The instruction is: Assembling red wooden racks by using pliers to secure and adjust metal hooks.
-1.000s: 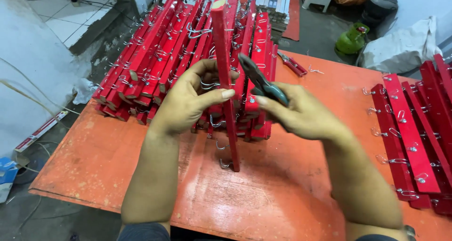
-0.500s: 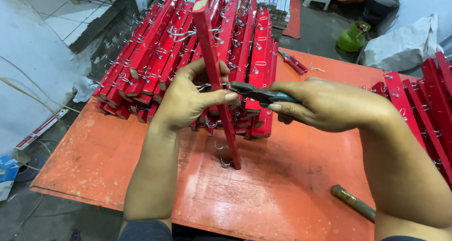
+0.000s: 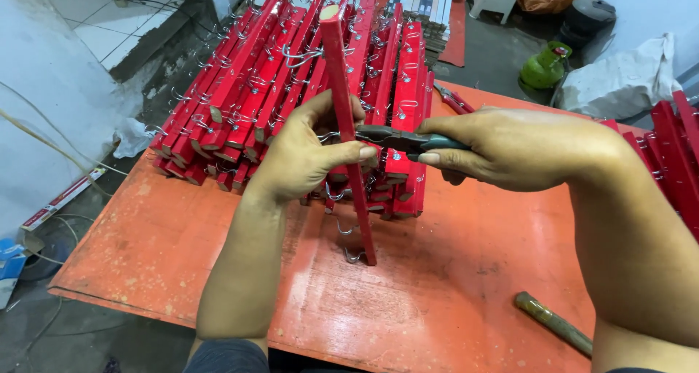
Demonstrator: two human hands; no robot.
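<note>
Red slat stood on end on the desk, left grip steadying it, right grip working pliers at a wire hook.

My left hand [image 3: 302, 158] is clenched round the red wooden slat [image 3: 348, 132] at about mid-height, thumb across its front face; its lower end rests on the orange desk [image 3: 451, 285], just in front of the stack of red slats [image 3: 291, 89]. My right hand [image 3: 510, 143] is closed on the handles of the pliers [image 3: 397, 138], nose at a wire hook [image 3: 329, 135] on the slat's edge. Judgement: the slat is stiff, light, painted smooth, so possibly slippery; best held on the flat faces between hooks, since the wire hooks along the edge look thin and would snag or bend.
</note>
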